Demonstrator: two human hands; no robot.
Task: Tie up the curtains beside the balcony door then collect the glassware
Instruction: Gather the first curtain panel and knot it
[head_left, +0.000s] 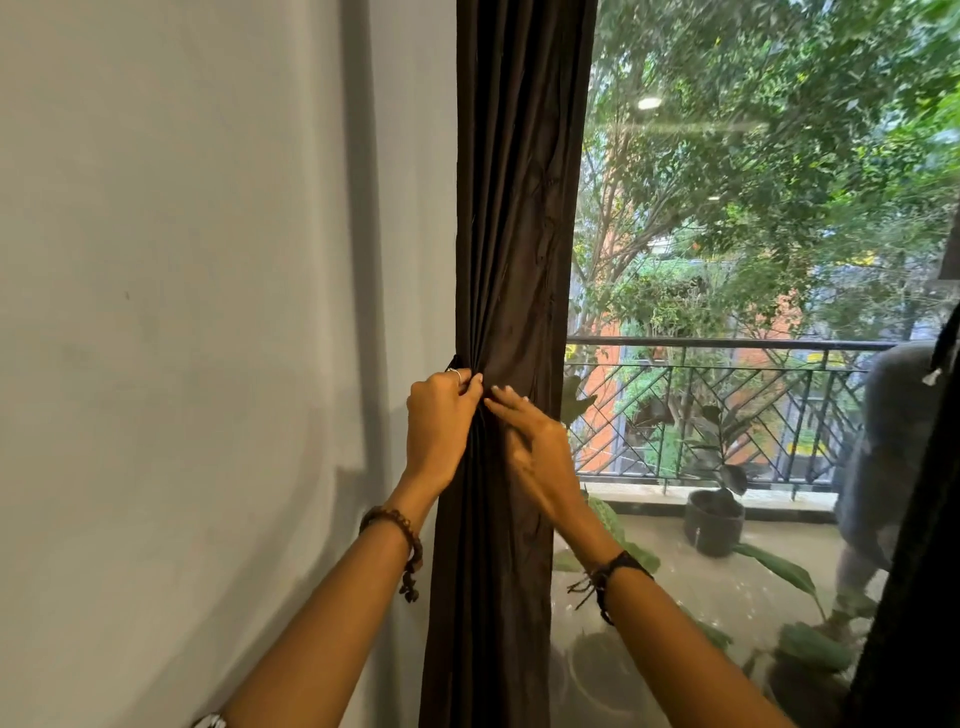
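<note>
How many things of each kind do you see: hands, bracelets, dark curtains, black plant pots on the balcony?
Hands: 2, left hand, right hand
Bracelets: 2
Dark curtains: 1
Black plant pots: 1
Total: 6

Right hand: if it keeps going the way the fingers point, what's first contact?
Probably the left hand. The right hand has straight fingers aimed up-left across the gathered dark curtain, tips beside the left hand's pinching fingertips. Depth is unclear, so curtain folds may come first.
</note>
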